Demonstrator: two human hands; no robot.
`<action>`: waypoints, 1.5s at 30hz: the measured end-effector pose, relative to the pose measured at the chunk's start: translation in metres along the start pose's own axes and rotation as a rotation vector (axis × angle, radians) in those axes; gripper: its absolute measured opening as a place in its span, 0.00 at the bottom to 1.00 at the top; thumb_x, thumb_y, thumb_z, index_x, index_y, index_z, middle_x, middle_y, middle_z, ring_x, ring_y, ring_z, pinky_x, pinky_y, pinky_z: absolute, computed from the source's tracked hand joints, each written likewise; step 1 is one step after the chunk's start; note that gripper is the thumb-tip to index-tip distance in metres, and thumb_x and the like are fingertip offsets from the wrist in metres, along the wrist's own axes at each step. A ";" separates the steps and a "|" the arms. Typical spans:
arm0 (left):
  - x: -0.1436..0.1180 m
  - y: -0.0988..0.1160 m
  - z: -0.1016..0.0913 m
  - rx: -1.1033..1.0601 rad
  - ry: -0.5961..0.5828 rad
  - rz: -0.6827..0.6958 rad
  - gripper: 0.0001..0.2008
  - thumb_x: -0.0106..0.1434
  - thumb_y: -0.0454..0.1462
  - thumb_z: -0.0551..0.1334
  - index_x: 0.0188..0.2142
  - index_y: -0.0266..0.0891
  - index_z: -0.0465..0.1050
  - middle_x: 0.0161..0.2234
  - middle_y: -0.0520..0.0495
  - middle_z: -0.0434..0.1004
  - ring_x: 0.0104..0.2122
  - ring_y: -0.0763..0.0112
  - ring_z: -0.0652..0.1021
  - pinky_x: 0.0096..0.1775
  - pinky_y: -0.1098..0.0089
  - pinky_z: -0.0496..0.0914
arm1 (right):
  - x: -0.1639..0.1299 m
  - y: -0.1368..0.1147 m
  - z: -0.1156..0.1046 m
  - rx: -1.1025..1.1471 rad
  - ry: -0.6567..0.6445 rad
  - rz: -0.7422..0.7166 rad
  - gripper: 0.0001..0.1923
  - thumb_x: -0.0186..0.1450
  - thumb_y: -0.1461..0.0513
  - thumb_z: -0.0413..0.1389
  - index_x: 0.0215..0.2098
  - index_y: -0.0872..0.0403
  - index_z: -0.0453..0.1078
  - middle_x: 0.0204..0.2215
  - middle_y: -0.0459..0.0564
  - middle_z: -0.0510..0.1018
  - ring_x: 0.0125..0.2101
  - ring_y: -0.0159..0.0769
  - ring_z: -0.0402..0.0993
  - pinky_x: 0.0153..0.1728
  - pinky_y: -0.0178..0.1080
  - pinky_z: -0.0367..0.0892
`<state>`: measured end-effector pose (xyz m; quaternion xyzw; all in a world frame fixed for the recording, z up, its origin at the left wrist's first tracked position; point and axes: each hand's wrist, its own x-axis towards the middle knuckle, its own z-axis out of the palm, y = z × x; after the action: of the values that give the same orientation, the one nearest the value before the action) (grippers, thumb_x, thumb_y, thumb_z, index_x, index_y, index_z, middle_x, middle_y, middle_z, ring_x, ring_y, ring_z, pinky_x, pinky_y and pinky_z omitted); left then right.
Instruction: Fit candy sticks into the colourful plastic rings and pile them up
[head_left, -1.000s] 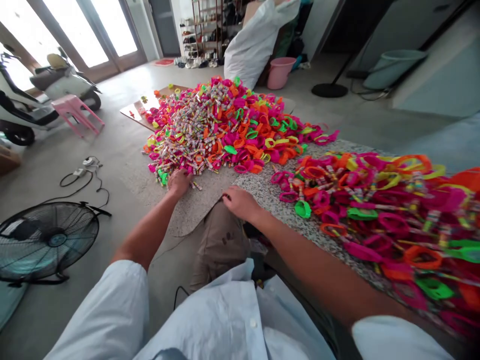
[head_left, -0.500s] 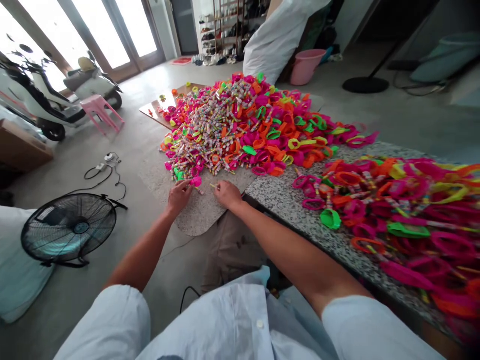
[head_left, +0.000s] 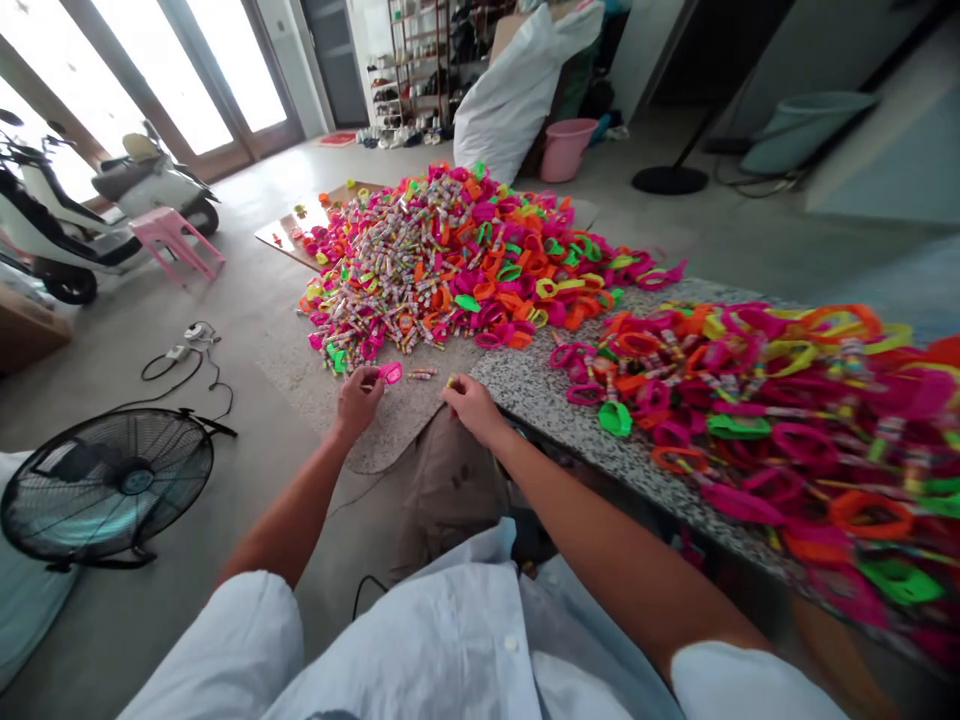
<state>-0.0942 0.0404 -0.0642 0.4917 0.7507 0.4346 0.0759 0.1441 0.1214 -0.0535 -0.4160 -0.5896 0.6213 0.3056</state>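
My left hand [head_left: 358, 398] pinches a small pink plastic ring piece [head_left: 390, 373] at the near edge of the speckled stone slab [head_left: 540, 395]. My right hand [head_left: 469, 405] sits just to its right, fingers closed on a small patterned stick piece [head_left: 450, 381]. Right behind both hands rises a big heap of pink, orange, green and yellow plastic rings mixed with patterned sticks [head_left: 450, 260]. A second spread of the same coloured rings [head_left: 757, 400] covers the slab to my right.
A floor fan [head_left: 101, 485] lies at the left, with a cable and plug [head_left: 184, 350] beyond it. A pink stool [head_left: 176, 240] and scooters [head_left: 90, 215] stand near the glass doors. A white sack [head_left: 517, 85], pink bucket [head_left: 564, 148] and a stand base [head_left: 669, 180] lie behind the heap.
My left hand drew back from the heap's edge holding a pink ring piece. My right hand reached forward, took a small stick and came back beside the left hand.
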 end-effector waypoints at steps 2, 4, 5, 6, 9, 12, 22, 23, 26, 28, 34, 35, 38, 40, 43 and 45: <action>-0.006 0.017 0.001 -0.144 -0.048 0.014 0.14 0.65 0.44 0.66 0.44 0.36 0.76 0.40 0.45 0.80 0.34 0.73 0.79 0.37 0.73 0.74 | -0.009 -0.010 -0.004 0.106 -0.039 -0.037 0.12 0.57 0.54 0.57 0.34 0.51 0.63 0.21 0.39 0.66 0.21 0.29 0.64 0.25 0.35 0.72; -0.015 0.038 0.004 -0.339 -0.124 0.025 0.16 0.63 0.46 0.69 0.42 0.36 0.74 0.43 0.45 0.79 0.35 0.74 0.79 0.36 0.74 0.75 | -0.018 -0.021 -0.007 0.250 -0.087 -0.083 0.14 0.57 0.52 0.59 0.35 0.51 0.63 0.22 0.39 0.68 0.21 0.30 0.66 0.26 0.36 0.72; -0.021 0.049 0.006 -0.418 -0.173 0.033 0.18 0.62 0.47 0.70 0.41 0.36 0.73 0.44 0.44 0.79 0.36 0.74 0.78 0.36 0.74 0.75 | -0.022 -0.026 -0.009 0.316 -0.098 -0.109 0.15 0.57 0.52 0.60 0.36 0.51 0.64 0.22 0.39 0.69 0.22 0.30 0.66 0.26 0.36 0.71; -0.027 0.059 0.008 -0.467 -0.227 0.046 0.18 0.61 0.46 0.71 0.41 0.36 0.72 0.45 0.44 0.79 0.36 0.75 0.78 0.37 0.74 0.75 | -0.026 -0.031 -0.012 0.365 -0.093 -0.138 0.16 0.58 0.52 0.61 0.36 0.51 0.64 0.22 0.39 0.70 0.21 0.30 0.67 0.25 0.35 0.70; -0.040 0.083 0.014 -0.521 -0.354 0.083 0.17 0.62 0.44 0.73 0.42 0.35 0.73 0.43 0.44 0.79 0.35 0.76 0.78 0.39 0.74 0.75 | -0.036 -0.038 -0.021 0.394 -0.029 -0.220 0.15 0.59 0.53 0.63 0.36 0.52 0.66 0.22 0.40 0.71 0.21 0.29 0.66 0.23 0.34 0.67; -0.045 0.095 0.018 -0.575 -0.400 0.066 0.19 0.62 0.44 0.73 0.45 0.34 0.74 0.43 0.43 0.79 0.36 0.75 0.78 0.40 0.73 0.76 | -0.045 -0.041 -0.033 0.364 -0.006 -0.259 0.15 0.59 0.53 0.64 0.36 0.52 0.67 0.22 0.40 0.70 0.21 0.29 0.65 0.22 0.34 0.68; -0.046 0.121 0.018 -0.418 -0.487 0.240 0.21 0.71 0.46 0.66 0.58 0.39 0.78 0.56 0.39 0.77 0.47 0.67 0.78 0.38 0.73 0.76 | -0.074 -0.055 -0.047 0.258 -0.063 -0.235 0.16 0.60 0.51 0.65 0.38 0.52 0.69 0.29 0.45 0.76 0.30 0.37 0.77 0.26 0.37 0.76; -0.045 0.123 0.017 -0.399 -0.462 0.271 0.19 0.71 0.47 0.66 0.55 0.38 0.79 0.54 0.39 0.78 0.48 0.67 0.78 0.40 0.72 0.76 | -0.075 -0.055 -0.047 0.269 -0.068 -0.229 0.16 0.60 0.51 0.66 0.38 0.52 0.69 0.29 0.45 0.77 0.30 0.37 0.78 0.26 0.37 0.76; -0.041 0.126 0.016 -0.359 -0.394 0.357 0.15 0.72 0.47 0.66 0.49 0.38 0.81 0.48 0.41 0.80 0.50 0.65 0.77 0.48 0.66 0.74 | -0.074 -0.056 -0.049 0.336 -0.065 -0.210 0.17 0.60 0.51 0.66 0.38 0.52 0.69 0.29 0.45 0.77 0.30 0.36 0.77 0.26 0.36 0.75; -0.040 0.128 0.015 -0.320 -0.382 0.426 0.13 0.72 0.45 0.67 0.48 0.39 0.82 0.45 0.42 0.80 0.51 0.64 0.77 0.54 0.64 0.72 | -0.072 -0.056 -0.051 0.374 -0.048 -0.212 0.17 0.60 0.51 0.66 0.38 0.52 0.69 0.29 0.45 0.76 0.30 0.35 0.77 0.26 0.36 0.76; -0.037 0.133 0.010 -0.204 -0.428 0.525 0.14 0.73 0.46 0.66 0.49 0.38 0.81 0.42 0.42 0.77 0.41 0.68 0.76 0.44 0.68 0.69 | -0.071 -0.056 -0.052 0.287 -0.038 -0.256 0.17 0.61 0.51 0.66 0.39 0.53 0.70 0.28 0.45 0.77 0.29 0.34 0.76 0.26 0.36 0.75; -0.037 0.134 0.008 -0.185 -0.439 0.536 0.15 0.73 0.46 0.65 0.48 0.38 0.81 0.41 0.42 0.77 0.41 0.68 0.75 0.44 0.69 0.69 | -0.071 -0.056 -0.052 0.273 -0.037 -0.263 0.16 0.61 0.51 0.65 0.39 0.53 0.70 0.28 0.45 0.77 0.29 0.34 0.75 0.26 0.36 0.75; -0.036 0.139 0.003 -0.127 -0.459 0.552 0.15 0.74 0.47 0.64 0.48 0.38 0.81 0.40 0.42 0.77 0.42 0.67 0.76 0.46 0.68 0.69 | -0.072 -0.053 -0.052 0.248 -0.028 -0.287 0.16 0.62 0.50 0.65 0.38 0.52 0.70 0.28 0.46 0.76 0.28 0.35 0.75 0.26 0.38 0.76; -0.035 0.143 0.001 -0.095 -0.471 0.550 0.17 0.75 0.48 0.63 0.48 0.39 0.82 0.40 0.42 0.76 0.42 0.67 0.76 0.46 0.68 0.69 | -0.073 -0.053 -0.052 0.234 -0.021 -0.296 0.16 0.63 0.50 0.65 0.39 0.52 0.70 0.28 0.46 0.76 0.28 0.35 0.74 0.26 0.38 0.76; -0.033 0.147 0.000 -0.062 -0.487 0.557 0.18 0.75 0.50 0.62 0.49 0.40 0.82 0.40 0.42 0.76 0.42 0.67 0.77 0.46 0.68 0.69 | -0.074 -0.055 -0.055 0.203 -0.005 -0.301 0.15 0.63 0.50 0.65 0.39 0.51 0.70 0.28 0.46 0.76 0.27 0.35 0.74 0.27 0.39 0.76; -0.032 0.148 0.000 -0.045 -0.492 0.566 0.18 0.74 0.50 0.62 0.50 0.41 0.82 0.41 0.42 0.77 0.43 0.66 0.77 0.48 0.68 0.69 | -0.075 -0.056 -0.056 0.177 0.007 -0.305 0.15 0.63 0.51 0.64 0.39 0.52 0.71 0.29 0.46 0.76 0.26 0.34 0.73 0.27 0.39 0.76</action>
<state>0.0215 0.0351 0.0331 0.7676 0.5348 0.3237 0.1418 0.2222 0.0902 0.0160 -0.2955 -0.5878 0.6157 0.4337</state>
